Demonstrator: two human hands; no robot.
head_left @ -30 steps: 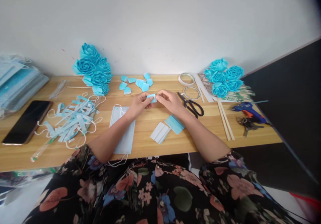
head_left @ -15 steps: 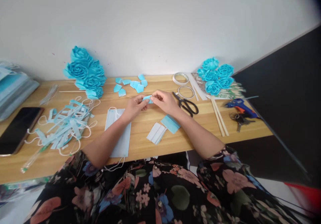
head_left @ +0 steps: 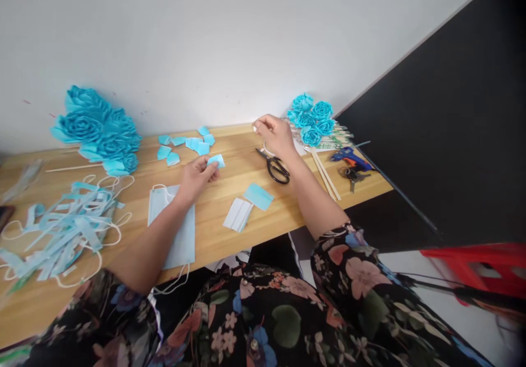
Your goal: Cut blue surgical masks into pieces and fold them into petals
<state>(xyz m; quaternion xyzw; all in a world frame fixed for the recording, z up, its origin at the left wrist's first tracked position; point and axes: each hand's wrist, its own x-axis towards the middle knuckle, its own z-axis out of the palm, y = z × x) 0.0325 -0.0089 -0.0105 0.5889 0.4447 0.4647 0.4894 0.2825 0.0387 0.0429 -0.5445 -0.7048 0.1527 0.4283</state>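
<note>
My left hand (head_left: pixel 195 178) pinches a small folded blue piece of mask fabric (head_left: pixel 216 161) just above the wooden table (head_left: pixel 234 178). My right hand (head_left: pixel 275 136) is lifted at the back of the table, above the black scissors (head_left: pixel 276 168). Its fingers are curled and its fingertips pinched, with a small pale bit showing there that I cannot make out. A whole blue face mask (head_left: pixel 175 230) lies under my left forearm. A white cut piece (head_left: pixel 238 213) and a blue one (head_left: pixel 258 196) lie near the front edge.
Several small blue petals (head_left: pixel 187 145) lie at the back. Blue fabric roses sit at the left (head_left: pixel 96 131) and right (head_left: pixel 310 120). Wooden sticks (head_left: pixel 324 172), a blue glue gun (head_left: pixel 349 158) and keys (head_left: pixel 352 174) are at the right end, a heap of mask scraps (head_left: pixel 61 227) at the left.
My right hand has let go of the blue piece and moved back and right, past the scissors. My left hand keeps the piece. The view has swung to the right.
</note>
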